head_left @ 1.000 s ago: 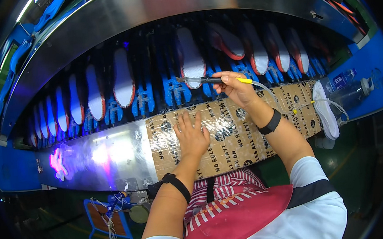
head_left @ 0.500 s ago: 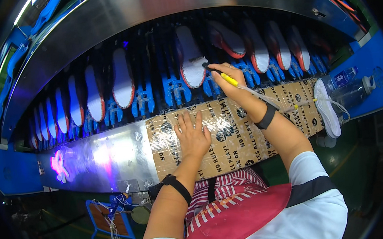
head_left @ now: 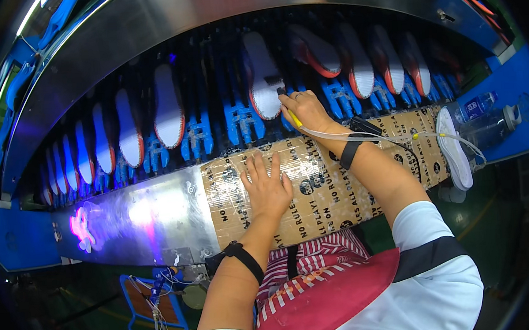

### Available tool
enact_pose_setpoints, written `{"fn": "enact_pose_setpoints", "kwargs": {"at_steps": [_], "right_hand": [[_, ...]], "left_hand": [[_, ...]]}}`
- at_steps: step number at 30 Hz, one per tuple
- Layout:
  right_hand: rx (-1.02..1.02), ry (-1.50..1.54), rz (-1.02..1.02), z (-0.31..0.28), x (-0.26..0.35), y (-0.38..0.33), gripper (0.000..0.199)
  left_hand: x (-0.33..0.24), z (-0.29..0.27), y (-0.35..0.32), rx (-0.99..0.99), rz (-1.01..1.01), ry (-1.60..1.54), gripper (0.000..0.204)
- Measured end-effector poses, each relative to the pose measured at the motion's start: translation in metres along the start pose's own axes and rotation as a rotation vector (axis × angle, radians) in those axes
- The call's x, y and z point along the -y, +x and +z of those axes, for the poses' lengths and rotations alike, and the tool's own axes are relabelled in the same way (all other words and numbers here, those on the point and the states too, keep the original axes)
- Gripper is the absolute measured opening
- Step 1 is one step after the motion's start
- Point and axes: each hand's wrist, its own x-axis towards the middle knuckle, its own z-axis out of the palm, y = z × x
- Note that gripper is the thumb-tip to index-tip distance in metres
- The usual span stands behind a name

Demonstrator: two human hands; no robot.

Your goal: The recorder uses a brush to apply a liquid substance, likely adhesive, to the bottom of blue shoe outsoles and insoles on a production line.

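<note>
My right hand (head_left: 307,110) grips a glue brush (head_left: 297,120) with a yellow handle and a clear tube trailing from it. Its dark head touches the right edge of a shoe upper (head_left: 261,58), which is bottom up on a blue holder (head_left: 244,122). That upper has a white underside with stitching round its rim; a dark mark shows across it by the brush head. My left hand (head_left: 266,188) lies flat on printed brown cardboard (head_left: 352,189), fingers spread, holding nothing.
More white-bottomed uppers (head_left: 168,104) stand in a row on blue holders to both sides. A metal hood (head_left: 216,3) arches over them. At right are a white shoe sole (head_left: 455,151) and a clear bottle (head_left: 489,126). Bare metal (head_left: 176,214) covers the bench at left.
My right hand has shifted slightly left and down, the brush handle now steeper and its tube lying across my wrist. My left hand stays on the cardboard.
</note>
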Motion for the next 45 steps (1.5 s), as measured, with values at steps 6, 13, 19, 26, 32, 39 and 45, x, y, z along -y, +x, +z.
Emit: {"fn": "enact_pose_setpoints", "kwargs": {"at_steps": [6, 13, 19, 26, 32, 39, 45], "right_hand": [[0.047, -0.020, -0.108, -0.005, -0.002, 0.001, 0.015], [0.281, 0.061, -0.137, -0.026, -0.006, 0.018, 0.011], [-0.174, 0.349, 0.123, -0.019, -0.018, 0.058, 0.017], [-0.022, -0.134, -0.095, 0.029, -0.054, 0.087, 0.018], [0.198, -0.027, -0.175, 0.012, -0.057, 0.084, 0.015], [0.319, -0.117, -0.221, -0.006, -0.045, 0.087, 0.014], [0.428, 0.069, -0.092, -0.021, -0.030, 0.083, 0.016]], "left_hand": [[0.000, -0.001, 0.001, 0.000, -0.001, 0.008, 0.049], [0.002, -0.001, 0.000, -0.010, 0.012, 0.001, 0.048], [0.000, -0.001, 0.001, 0.002, 0.011, -0.003, 0.048], [-0.001, -0.001, 0.001, 0.041, -0.001, -0.021, 0.051], [0.001, -0.001, 0.003, 0.054, -0.004, -0.004, 0.050], [0.000, -0.001, 0.002, 0.055, -0.002, -0.002, 0.050], [0.001, -0.002, 0.001, 0.019, 0.011, -0.005, 0.050]]}}
